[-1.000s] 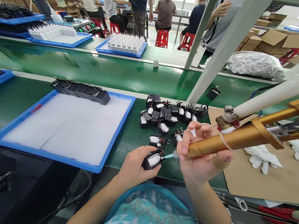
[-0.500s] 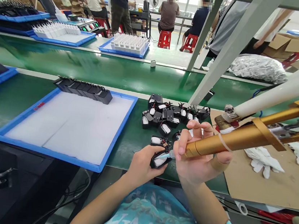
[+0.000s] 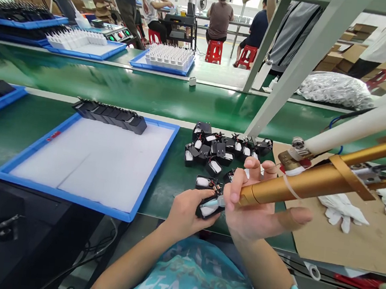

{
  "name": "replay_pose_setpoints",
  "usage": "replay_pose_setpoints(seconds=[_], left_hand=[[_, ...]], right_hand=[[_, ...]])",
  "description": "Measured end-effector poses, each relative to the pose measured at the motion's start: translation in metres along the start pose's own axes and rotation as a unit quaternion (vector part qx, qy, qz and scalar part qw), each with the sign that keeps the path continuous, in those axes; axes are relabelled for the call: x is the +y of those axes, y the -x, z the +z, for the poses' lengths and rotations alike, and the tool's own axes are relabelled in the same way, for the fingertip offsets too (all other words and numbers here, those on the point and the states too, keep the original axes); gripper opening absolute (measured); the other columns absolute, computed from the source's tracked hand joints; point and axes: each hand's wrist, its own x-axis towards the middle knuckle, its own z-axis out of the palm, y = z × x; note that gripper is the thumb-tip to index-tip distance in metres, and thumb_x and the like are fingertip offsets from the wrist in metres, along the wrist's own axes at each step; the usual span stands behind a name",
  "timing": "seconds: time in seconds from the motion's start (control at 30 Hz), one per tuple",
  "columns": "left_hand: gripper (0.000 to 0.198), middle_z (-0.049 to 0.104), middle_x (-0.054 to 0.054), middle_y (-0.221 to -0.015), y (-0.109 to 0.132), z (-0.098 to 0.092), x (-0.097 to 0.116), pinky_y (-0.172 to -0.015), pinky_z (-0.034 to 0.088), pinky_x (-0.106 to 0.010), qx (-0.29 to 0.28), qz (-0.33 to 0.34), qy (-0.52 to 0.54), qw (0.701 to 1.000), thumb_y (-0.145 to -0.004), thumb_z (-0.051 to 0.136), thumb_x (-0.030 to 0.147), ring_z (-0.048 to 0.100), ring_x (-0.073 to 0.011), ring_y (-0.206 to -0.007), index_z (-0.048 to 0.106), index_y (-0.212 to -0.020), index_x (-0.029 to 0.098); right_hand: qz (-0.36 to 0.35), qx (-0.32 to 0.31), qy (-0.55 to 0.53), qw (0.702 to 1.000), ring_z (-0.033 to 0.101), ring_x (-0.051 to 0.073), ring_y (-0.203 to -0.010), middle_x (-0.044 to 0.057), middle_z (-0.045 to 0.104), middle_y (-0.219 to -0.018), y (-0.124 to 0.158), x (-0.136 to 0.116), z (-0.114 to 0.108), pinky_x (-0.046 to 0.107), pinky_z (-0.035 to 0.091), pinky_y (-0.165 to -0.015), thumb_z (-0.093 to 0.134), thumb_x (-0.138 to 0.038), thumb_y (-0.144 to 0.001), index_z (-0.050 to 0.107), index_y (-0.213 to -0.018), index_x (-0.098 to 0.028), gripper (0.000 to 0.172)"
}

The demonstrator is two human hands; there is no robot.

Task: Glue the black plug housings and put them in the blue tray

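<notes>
My left hand [image 3: 188, 209] grips a small black plastic housing [image 3: 208, 216] with a white part and thin wires inside, tilted near the bench's front edge. My right hand [image 3: 254, 217] has its fingers around the front of a gold-coloured dispensing gun [image 3: 289, 188], its thumb stretched out to the right. From the gun's front end a pale blue tapered nozzle [image 3: 214, 202] reaches into the housing's open side. Whether its tip touches the white part, I cannot tell. Just beyond my left hand lies another open black housing [image 3: 204, 182]. Several more housings [image 3: 218, 150] lie in a loose pile behind it.
On the left is a blue-rimmed tray [image 3: 154, 172] with a row of black housings [image 3: 112, 115] along its back. A white hose [image 3: 354, 118] runs above the gun. White gloves [image 3: 341, 210] lie on cardboard [image 3: 312, 232]. A slanted post [image 3: 292, 77] stands behind the pile.
My right thumb has swung outward, away from the gun. The housing and nozzle stay together with almost no movement. A small white piece on the belt has shifted left, and people behind have moved.
</notes>
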Motion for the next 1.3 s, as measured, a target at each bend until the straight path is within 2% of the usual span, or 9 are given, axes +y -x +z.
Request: replay_pose_setpoints(seconds=[0.27, 0.4, 0.5, 0.67, 0.8, 0.97, 1.07, 1.17, 1.3], left_hand=[[0.032, 0.066, -0.004, -0.104, 0.024, -0.026, -0.035, -0.083, 0.050, -0.032, -0.152, -0.120, 0.007, 0.981, -0.080, 0.066, 0.027, 0.063, -0.0200, -0.095, 0.057, -0.110, 0.022], [0.030, 0.067, -0.003, -0.104, 0.015, -0.039, -0.033, -0.081, 0.051, -0.031, -0.204, -0.184, 0.045, 0.960, -0.079, 0.067, 0.034, 0.064, -0.0201, -0.093, 0.059, -0.107, 0.023], [0.044, 0.067, -0.004, -0.112, 0.002, -0.043, -0.030, -0.083, 0.052, -0.031, -0.248, -0.208, 0.083, 0.942, -0.077, 0.069, 0.042, 0.064, -0.0220, -0.098, 0.058, -0.117, 0.025], [0.036, 0.065, -0.004, -0.120, -0.017, -0.039, -0.033, -0.096, 0.048, -0.034, -0.286, -0.194, 0.149, 0.927, -0.085, 0.060, 0.040, 0.062, -0.0222, -0.110, 0.060, -0.118, 0.025], [0.025, 0.069, -0.003, -0.108, -0.018, -0.030, -0.034, -0.092, 0.049, -0.031, -0.278, -0.170, 0.192, 0.926, -0.087, 0.055, 0.028, 0.064, -0.0180, -0.104, 0.057, -0.112, 0.024], [0.027, 0.068, 0.000, -0.093, -0.007, -0.021, -0.038, -0.081, 0.049, -0.027, -0.201, -0.119, 0.120, 0.965, -0.075, 0.052, 0.006, 0.063, -0.0139, -0.084, 0.054, -0.098, 0.021], [0.030, 0.064, -0.002, -0.092, -0.006, -0.024, -0.037, -0.078, 0.048, -0.029, -0.233, -0.096, 0.050, 0.967, -0.072, 0.049, 0.004, 0.059, -0.0171, -0.086, 0.058, -0.094, 0.021], [0.040, 0.061, -0.005, -0.103, -0.010, -0.036, -0.029, -0.087, 0.045, -0.036, -0.286, -0.068, -0.001, 0.956, -0.076, 0.045, 0.005, 0.054, -0.0209, -0.097, 0.057, -0.112, 0.022], [0.058, 0.053, -0.008, -0.127, -0.010, -0.052, -0.018, -0.101, 0.037, -0.043, -0.337, -0.054, -0.037, 0.939, -0.091, 0.041, 0.016, 0.045, -0.0233, -0.113, 0.026, -0.147, 0.025]], right_hand=[[0.005, 0.041, 0.027, 0.999, 0.041, 0.007, -0.045, 0.002, 0.051, -0.102, -0.001, -0.012, -0.019, 0.023, 0.027, -0.026, 0.045, -0.078, -0.072, 0.066, -0.098, -0.032, 0.057], [-0.010, 0.056, 0.047, 0.997, 0.042, 0.008, -0.044, 0.003, 0.052, -0.103, -0.002, -0.018, -0.033, 0.023, 0.027, -0.025, 0.047, -0.076, -0.072, 0.066, -0.096, -0.031, 0.055], [-0.019, 0.066, 0.055, 0.996, 0.044, 0.008, -0.045, 0.003, 0.052, -0.102, -0.003, -0.020, -0.041, 0.023, 0.029, -0.025, 0.046, -0.076, -0.071, 0.066, -0.090, -0.029, 0.054], [-0.019, 0.071, 0.060, 0.995, 0.046, 0.008, -0.046, 0.004, 0.051, -0.102, -0.003, -0.021, -0.053, 0.023, 0.029, -0.026, 0.045, -0.075, -0.073, 0.065, -0.090, -0.027, 0.055], [-0.017, 0.076, 0.040, 0.996, 0.047, 0.009, -0.047, 0.004, 0.051, -0.102, -0.003, -0.020, -0.060, 0.024, 0.029, -0.027, 0.047, -0.073, -0.073, 0.064, -0.091, -0.026, 0.053], [-0.014, 0.074, 0.036, 0.997, 0.047, 0.009, -0.046, 0.003, 0.051, -0.101, -0.003, -0.021, -0.065, 0.024, 0.031, -0.028, 0.048, -0.073, -0.072, 0.063, -0.095, -0.027, 0.054], [-0.010, 0.068, 0.038, 0.997, 0.048, 0.009, -0.046, 0.002, 0.050, -0.100, -0.004, -0.023, -0.067, 0.025, 0.031, -0.028, 0.048, -0.073, -0.072, 0.064, -0.095, -0.026, 0.055], [-0.005, 0.069, 0.036, 0.997, 0.049, 0.009, -0.045, 0.002, 0.050, -0.098, -0.004, -0.025, -0.069, 0.025, 0.031, -0.028, 0.050, -0.073, -0.071, 0.064, -0.099, -0.027, 0.055], [-0.008, 0.067, 0.027, 0.997, 0.049, 0.009, -0.045, 0.002, 0.051, -0.097, -0.004, -0.027, -0.073, 0.025, 0.033, -0.027, 0.052, -0.071, -0.071, 0.064, -0.102, -0.028, 0.054]])
